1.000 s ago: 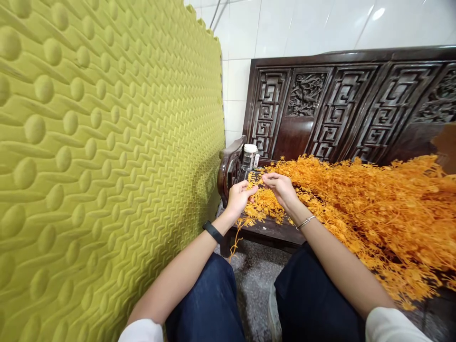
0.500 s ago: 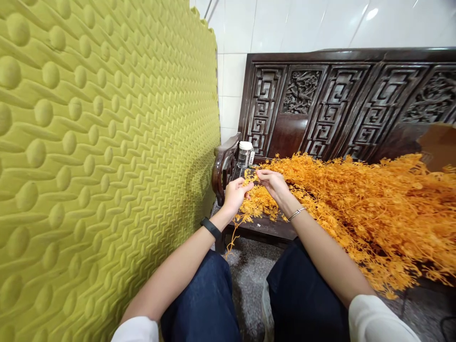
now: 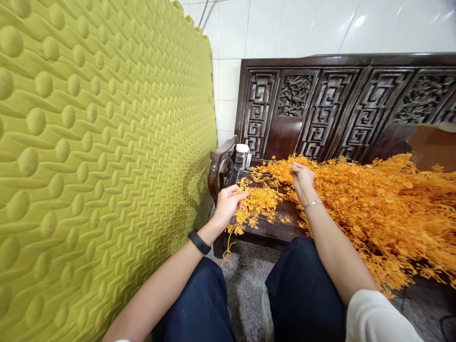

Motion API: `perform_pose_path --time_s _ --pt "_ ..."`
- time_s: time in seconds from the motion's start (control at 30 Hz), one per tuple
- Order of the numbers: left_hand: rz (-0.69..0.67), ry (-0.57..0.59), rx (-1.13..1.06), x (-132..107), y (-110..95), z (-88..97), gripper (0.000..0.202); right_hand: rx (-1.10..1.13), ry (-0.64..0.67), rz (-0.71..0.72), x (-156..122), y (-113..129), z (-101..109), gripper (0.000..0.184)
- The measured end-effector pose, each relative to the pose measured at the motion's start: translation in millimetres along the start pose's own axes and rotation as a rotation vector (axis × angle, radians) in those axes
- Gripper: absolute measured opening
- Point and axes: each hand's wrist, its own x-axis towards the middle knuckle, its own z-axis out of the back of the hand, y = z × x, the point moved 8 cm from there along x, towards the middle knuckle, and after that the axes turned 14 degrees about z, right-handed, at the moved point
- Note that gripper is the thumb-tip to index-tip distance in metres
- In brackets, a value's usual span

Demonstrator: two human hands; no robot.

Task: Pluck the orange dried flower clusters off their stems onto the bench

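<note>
Foliage in vivid orange is spread over a dark wooden desk [image 3: 261, 227], with a big bundle [image 3: 374, 204] heaped from the middle of the seat toward its right end and partly draped over the front edge. A smaller pile [image 3: 265, 202] is laid near the left front corner, and a loose tuft [image 3: 285, 219] is seen just beside it, nearer the front edge. The hands are held apart. By the left hand [image 3: 227, 205], an orange sprig [image 3: 238, 229] is pinched between thumb and fingers at the left front corner, its thin stem hung down past the front edge. The right hand [image 3: 303, 181] is held over the near left part of the bundle with fingers bunched; whether anything is gripped there cannot be told. A black band [image 3: 199, 241] is worn on the left wrist and a thin bangle [image 3: 313, 204] on the right. At the left back corner, beside the armrest [image 3: 215, 173], a clear jar [image 3: 241, 160] is topped by a white lid, and a small white tag [image 3: 248, 160] is seen at its side. Behind the bundle, brown cardboard [image 3: 432, 147] is propped against the carved backrest [image 3: 290, 135]. Past the left edge, a yellow-green foam mat [image 3: 107, 142] is stood upright.
</note>
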Motion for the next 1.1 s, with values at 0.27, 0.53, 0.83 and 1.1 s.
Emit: perform_pose_path --time_s 0.27,0.53,0.83,1.1 --pt "-0.127 0.050 0.211 -12.0 -10.6 17.4 0.027 -0.135 0.265 0.075 19.3 -27.5 16.6 0.029" --pt "-0.047 0.085 0.276 9.7 7.2 7.0 0.027 -0.309 0.484 0.179 -1.3 -37.6 -22.9 0.031" --pt "0.010 0.107 0.178 21.1 11.7 6.3 0.009 -0.400 1.065 0.033 -52.8 -30.2 -50.7 0.030" --pt "-0.084 0.151 0.250 18.6 3.7 -6.5 0.009 -0.125 1.147 -0.100 -118.7 11.9 -80.0 0.033"
